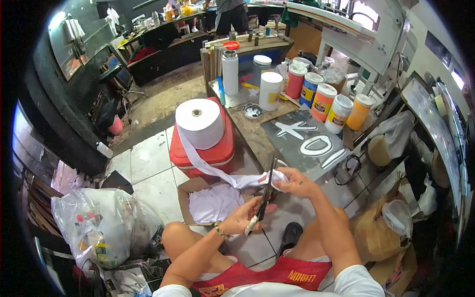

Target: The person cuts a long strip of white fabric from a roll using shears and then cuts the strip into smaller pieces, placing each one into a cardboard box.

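My left hand (242, 217) is closed around a long, thin dark tool (265, 200) with a whitish lower end, tilted nearly upright in front of my knees. Its exact kind I cannot make out. My right hand (298, 183) grips a bunched length of white fabric strip (250, 181) right beside the tool's upper part. From there the strip runs up to a large white roll (199, 123), which rests on a red cooler (203, 158). Below the strip, a cardboard box (187, 210) holds a heap of white fabric pieces (216, 202).
A workbench (247, 129) carries several paint jars (324, 101), a white bottle (230, 74) and a dark board with white lettering (307, 139). On the left sits a stuffed clear plastic bag (106, 222). Brown paper bags (378, 225) stand right. Another person (231, 17) is at the back.
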A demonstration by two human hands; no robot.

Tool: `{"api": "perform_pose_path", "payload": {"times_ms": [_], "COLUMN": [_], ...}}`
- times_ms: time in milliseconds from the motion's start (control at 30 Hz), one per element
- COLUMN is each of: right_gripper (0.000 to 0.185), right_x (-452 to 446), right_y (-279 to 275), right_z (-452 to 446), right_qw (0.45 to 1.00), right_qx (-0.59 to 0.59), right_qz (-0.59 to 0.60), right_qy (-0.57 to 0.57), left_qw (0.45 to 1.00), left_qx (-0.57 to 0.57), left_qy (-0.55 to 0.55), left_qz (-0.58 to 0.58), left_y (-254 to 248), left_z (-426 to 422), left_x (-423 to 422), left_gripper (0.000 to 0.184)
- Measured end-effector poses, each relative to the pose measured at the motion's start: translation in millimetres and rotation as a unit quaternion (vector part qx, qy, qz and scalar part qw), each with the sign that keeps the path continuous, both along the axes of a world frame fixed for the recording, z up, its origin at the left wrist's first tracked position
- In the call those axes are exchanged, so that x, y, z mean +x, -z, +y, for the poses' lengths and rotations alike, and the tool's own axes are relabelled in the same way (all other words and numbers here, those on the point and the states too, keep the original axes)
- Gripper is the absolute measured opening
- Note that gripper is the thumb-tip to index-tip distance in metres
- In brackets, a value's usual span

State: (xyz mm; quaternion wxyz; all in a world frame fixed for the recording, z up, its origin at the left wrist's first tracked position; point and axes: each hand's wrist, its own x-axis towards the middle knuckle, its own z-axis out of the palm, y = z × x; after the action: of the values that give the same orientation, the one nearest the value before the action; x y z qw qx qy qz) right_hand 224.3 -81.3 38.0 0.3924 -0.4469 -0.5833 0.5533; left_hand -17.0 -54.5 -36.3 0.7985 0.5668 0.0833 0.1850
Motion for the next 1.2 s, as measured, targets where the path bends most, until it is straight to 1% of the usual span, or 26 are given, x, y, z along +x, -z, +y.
{"api": "perform_pose_path", "payload": {"times_ms": [133, 200, 233, 300, 333, 367, 400, 433, 467, 500, 533, 567, 600, 633, 667, 700, 833, 900, 933, 1000, 1033, 1100, 1133, 1167, 1200], "right_gripper": [0.029, 0.028, 0.028, 0.027, 0.026, 0.026, 0.025, 0.024, 0.026, 0.026, 0.027, 0.028, 0.029, 0.029, 0.029, 0.029, 0.030, 0.030, 0.030, 0.030, 0.030, 0.033, 0.034, 0.034, 0.034], "right_x": [0.8, 6.6, 8.5, 7.2, 6.5, 5.1, -1.2, -5.0, 0.6, 1.9, 1.4, 1.5, 0.9, -0.5, -2.2, -2.9, -2.7, -2.4, -0.8, 2.3, 1.5, -0.4, 1.3, 4.2, 6.3], "right_y": [10.7, 17.8, 21.2, 28.1, 28.8, 28.7, 21.8, 18.1, 26.4, 24.8, 21.9, 18.5, 15.7, 12.8, 10.2, 9.5, 21.2, 18.6, 18.9, 22.4, 25.9, 35.9, 40.7, 42.3, 38.5], "right_z": [4.3, 7.6, 9.8, 10.8, 10.3, 8.6, 5.0, 3.6, 8.0, 8.3, 8.9, 9.2, 8.7, 7.6, 6.9, 6.9, 10.1, 8.0, 8.8, 10.7, 11.4, 14.0, 16.1, 16.5, 17.9], "right_qw": [1.000, 0.999, 0.998, 0.999, 0.999, 0.999, 1.000, 1.000, 0.999, 0.999, 1.000, 0.999, 0.999, 0.999, 0.999, 0.998, 0.997, 0.999, 0.999, 0.999, 0.999, 0.999, 0.999, 1.000, 1.000], "right_qx": [-0.017, 0.013, 0.028, 0.034, 0.037, 0.039, 0.012, -0.016, -0.040, -0.040, -0.020, 0.001, -0.019, -0.022, -0.037, -0.052, -0.063, -0.035, -0.036, -0.002, -0.010, 0.017, 0.035, 0.025, 0.004], "right_qz": [-0.006, 0.007, 0.013, 0.020, 0.027, 0.025, 0.010, -0.005, -0.030, -0.030, 0.007, 0.043, 0.037, 0.037, 0.000, -0.035, -0.028, 0.023, 0.025, 0.025, 0.028, 0.045, 0.013, 0.017, -0.020], "right_qy": [0.010, 0.039, 0.052, 0.032, 0.010, 0.009, 0.010, 0.011, 0.001, 0.000, 0.003, 0.008, 0.010, 0.008, -0.004, -0.016, -0.044, -0.034, -0.033, -0.025, -0.024, -0.012, -0.011, -0.008, -0.017], "left_qw": [1.000, 0.988, 0.988, 0.961, 0.962, 0.987, 0.999, 0.999, 0.995, 0.990, 0.990, 0.980, 0.966, 0.966, 0.988, 0.999, 0.996, 0.981, 0.981, 0.988, 0.987, 0.994, 0.995, 0.993, 0.993], "left_qx": [-0.026, -0.134, -0.132, -0.260, -0.258, -0.154, -0.048, -0.047, -0.093, -0.139, -0.139, -0.191, -0.242, -0.245, -0.143, -0.040, -0.088, -0.182, -0.183, -0.108, -0.116, -0.063, -0.061, -0.074, -0.079], "left_qy": [0.005, 0.071, 0.071, 0.068, 0.068, 0.046, 0.023, 0.021, 0.027, 0.032, 0.030, 0.060, 0.090, 0.088, 0.051, 0.014, 0.009, 0.069, 0.070, 0.022, 0.023, 0.006, -0.003, 0.003, 0.009], "left_qz": [0.005, 0.034, 0.034, 0.056, 0.054, 0.029, 0.005, 0.005, -0.005, -0.014, -0.012, -0.006, 0.001, 0.000, 0.007, 0.016, 0.001, 0.015, 0.016, 0.109, 0.112, 0.084, 0.079, 0.092, 0.092], "left_y": [12.1, 18.9, 17.6, 10.8, 9.0, 8.9, 10.1, 14.0, 20.3, 24.4, 27.6, 30.5, 31.1, 20.4, 8.5, 0.3, 10.6, 5.9, -0.4, -14.2, -15.2, -14.5, -8.1, -4.4, -10.1], "left_z": [3.3, 9.9, 10.9, 13.2, 12.0, 9.2, 6.6, 5.8, 6.4, 7.9, 10.2, 13.6, 15.7, 12.1, 6.7, 4.2, 8.3, 13.6, 13.5, 8.3, 6.8, 3.7, 5.4, 6.7, 6.7], "left_x": [-0.7, -1.3, -1.7, -1.7, -1.3, -1.5, -2.4, -2.9, -3.1, -3.2, -4.7, -4.2, -3.6, -3.9, -5.1, -4.5, -2.5, -5.8, -7.0, -10.4, -9.5, -6.4, -6.0, -7.1, -7.2], "left_gripper": [0.086, 0.083, 0.083, 0.079, 0.079, 0.078, 0.077, 0.077, 0.067, 0.056, 0.056, 0.057, 0.058, 0.058, 0.069, 0.079, 0.076, 0.069, 0.069, 0.071, 0.071, 0.070, 0.070, 0.075, 0.079]}}
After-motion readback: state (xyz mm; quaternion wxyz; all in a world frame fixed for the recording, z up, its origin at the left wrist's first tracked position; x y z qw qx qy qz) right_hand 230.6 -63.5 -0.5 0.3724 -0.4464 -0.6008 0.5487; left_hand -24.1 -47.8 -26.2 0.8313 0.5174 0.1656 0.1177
